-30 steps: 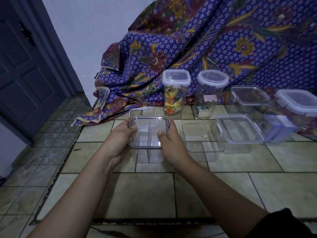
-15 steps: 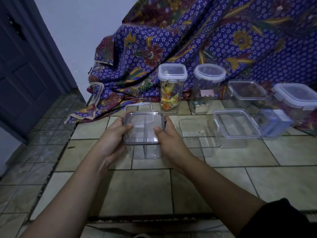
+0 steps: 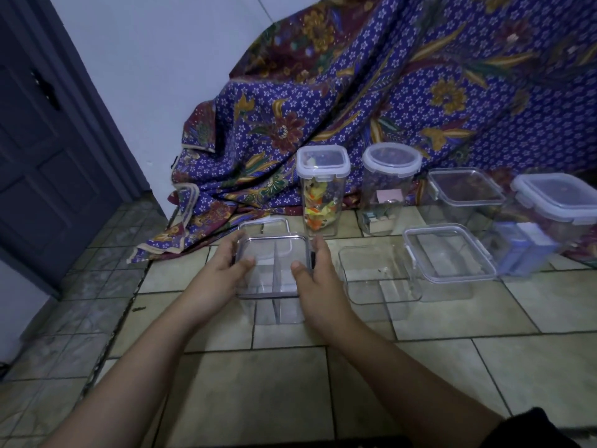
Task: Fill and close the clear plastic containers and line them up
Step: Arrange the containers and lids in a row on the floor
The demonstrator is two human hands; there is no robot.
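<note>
I had both hands on the divided container (image 3: 273, 279) on the tile floor (image 3: 258, 389): left hand (image 3: 223, 270) and right hand (image 3: 318, 276) gripped its sides, thumbs on the rim. It looked empty, w/o lid. Behind, the tall container (image 3: 322, 192) w/ colourful pieces and the round jar (image 3: 386, 189) were filled and closed. The open container (image 3: 378, 276) beside was empty, so approx. half remained, I judged. No brand or writing was readable.
</note>
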